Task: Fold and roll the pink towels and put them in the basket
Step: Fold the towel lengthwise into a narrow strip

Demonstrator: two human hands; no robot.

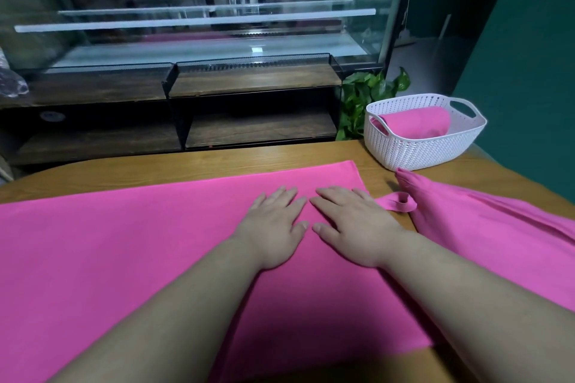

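Pink rectangular cloth towel [124, 242], judged limp, is pressed under flat-fingered left hand [273, 224] and right hand [351, 224]; its 3 o'clock edge should be gripped.

Looks like a shop/café: glass display case [199, 9] w/ shelves behind wooden table [217, 165]

Matt cloth towel [124, 242] on wood-grain table [217, 165] (perforated plastic basket [420, 149]).

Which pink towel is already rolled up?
The rolled towel in the white basket. The flat towel lies under the left hand and right hand; the crumpled towel lies beside the basket.
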